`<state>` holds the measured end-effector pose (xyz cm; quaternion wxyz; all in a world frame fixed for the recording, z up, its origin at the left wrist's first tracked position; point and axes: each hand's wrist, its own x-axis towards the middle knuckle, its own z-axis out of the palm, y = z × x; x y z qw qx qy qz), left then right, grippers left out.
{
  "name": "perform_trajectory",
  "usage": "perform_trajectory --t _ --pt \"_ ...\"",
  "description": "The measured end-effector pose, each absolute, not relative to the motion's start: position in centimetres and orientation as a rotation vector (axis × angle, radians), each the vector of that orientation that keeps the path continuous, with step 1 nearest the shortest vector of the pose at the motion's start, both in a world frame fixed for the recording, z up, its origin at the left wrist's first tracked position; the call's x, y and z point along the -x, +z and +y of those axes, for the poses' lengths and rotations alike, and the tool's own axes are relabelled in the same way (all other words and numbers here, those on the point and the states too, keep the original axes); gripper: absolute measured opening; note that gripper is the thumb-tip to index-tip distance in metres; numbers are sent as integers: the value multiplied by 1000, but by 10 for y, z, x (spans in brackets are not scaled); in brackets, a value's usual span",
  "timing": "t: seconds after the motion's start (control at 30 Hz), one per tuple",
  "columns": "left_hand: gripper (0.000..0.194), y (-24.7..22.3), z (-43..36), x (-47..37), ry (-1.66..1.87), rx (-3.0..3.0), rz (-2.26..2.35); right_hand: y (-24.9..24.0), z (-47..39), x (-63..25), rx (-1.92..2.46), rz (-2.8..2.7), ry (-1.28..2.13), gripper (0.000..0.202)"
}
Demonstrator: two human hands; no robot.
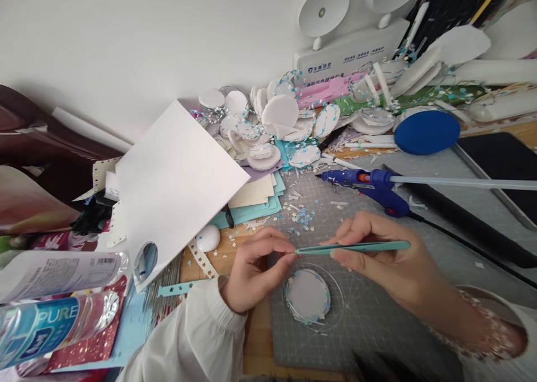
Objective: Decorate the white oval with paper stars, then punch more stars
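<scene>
My right hand [373,259] grips a pair of teal tweezers [377,246] whose points face left. At those points, the thumb and forefinger of my left hand [264,262] are pinched together. Whatever sits between these fingertips is too small to make out. Just below, on the grey cutting mat [377,326], lies a white foam disc [308,295] edged with pale blue and white bits. A loop of thin clear line curves around it. Tiny blue and white star-shaped pieces [304,220] are scattered on the mat beyond my fingers.
A blue hot glue gun [369,183] with a glue stick lies behind my right hand, its cord running right. Decorated foam discs [281,111] are heaped at the back. A white board [180,186] and a water bottle [54,326] are left; a phone [503,169] is right.
</scene>
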<state>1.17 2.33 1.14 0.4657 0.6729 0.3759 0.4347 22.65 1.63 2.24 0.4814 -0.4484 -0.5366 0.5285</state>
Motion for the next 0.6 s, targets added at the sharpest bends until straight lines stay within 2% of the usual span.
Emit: perform_trajectory --t 0.3,0.5,0.6 --pt "10 12 24 -13 1023 -1680 964 21 19 -228 1089 -1336 1166 19" --pt "18 12 25 -11 1081 -1661 948 34 22 -229 1126 -1465 781 15" --pt "27 14 25 -9 1063 -1609 972 42 19 -226 979 -1711 537 17"
